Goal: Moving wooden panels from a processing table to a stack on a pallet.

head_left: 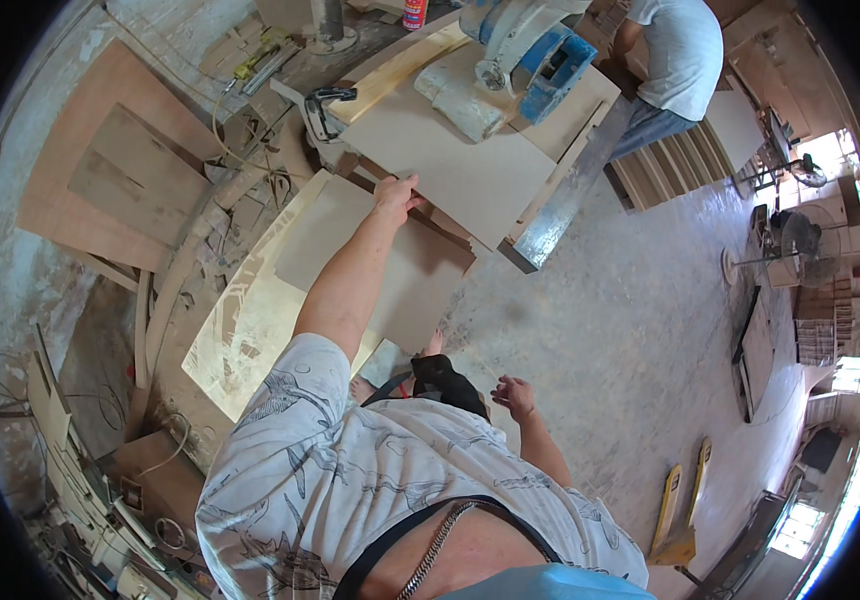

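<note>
My left hand point(397, 196) reaches forward and is closed at the near edge of a flat beige board point(450, 165), its fingers partly hidden at the edge. That board lies on the machine table, under a blue and grey machine head point(510, 75). Just below my left forearm is a stack of boards point(420, 275), beside a pale yellow panel point(250, 340). Lower and to the right, my right hand point(515, 397) hangs near my waist with its fingers curled. Something thin seems to stick out of it, too small to make out.
A black clamp point(325, 110) sits at the table's left corner. Ahead on the right a person point(675, 60) bends beside stacked panels point(675, 155). A yellow pallet jack point(678, 510) stands at lower right, a fan point(795, 235) at far right. Offcuts point(240, 215) litter the left.
</note>
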Demonstrator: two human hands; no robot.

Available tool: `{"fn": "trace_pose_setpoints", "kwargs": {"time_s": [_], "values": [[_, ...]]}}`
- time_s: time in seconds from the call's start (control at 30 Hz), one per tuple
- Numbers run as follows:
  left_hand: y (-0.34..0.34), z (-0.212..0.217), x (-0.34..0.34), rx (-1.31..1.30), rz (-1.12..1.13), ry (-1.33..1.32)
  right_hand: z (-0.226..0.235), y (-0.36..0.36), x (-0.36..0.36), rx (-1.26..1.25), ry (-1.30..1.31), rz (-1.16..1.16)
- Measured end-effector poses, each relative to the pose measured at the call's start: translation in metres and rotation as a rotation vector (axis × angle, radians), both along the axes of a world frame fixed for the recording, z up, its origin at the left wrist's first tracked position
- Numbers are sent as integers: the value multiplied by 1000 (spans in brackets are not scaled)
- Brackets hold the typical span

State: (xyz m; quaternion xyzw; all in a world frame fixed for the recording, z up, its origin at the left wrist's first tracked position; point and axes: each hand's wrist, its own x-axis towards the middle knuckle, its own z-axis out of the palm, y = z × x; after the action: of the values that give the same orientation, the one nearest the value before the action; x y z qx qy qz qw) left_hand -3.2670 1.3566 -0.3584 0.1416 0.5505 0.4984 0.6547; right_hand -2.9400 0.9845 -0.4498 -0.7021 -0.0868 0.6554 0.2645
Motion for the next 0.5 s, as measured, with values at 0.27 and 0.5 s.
{"fn": "trace_pose_setpoints", "kwargs": {"time_s": [0.27,0.5], "values": [[-123,1,-78,176,19,-101,6,-19,-21,72,-7,39],[-255,-17,-121,152,76,-180,-79,-106,-2,67,-379,510]]}}
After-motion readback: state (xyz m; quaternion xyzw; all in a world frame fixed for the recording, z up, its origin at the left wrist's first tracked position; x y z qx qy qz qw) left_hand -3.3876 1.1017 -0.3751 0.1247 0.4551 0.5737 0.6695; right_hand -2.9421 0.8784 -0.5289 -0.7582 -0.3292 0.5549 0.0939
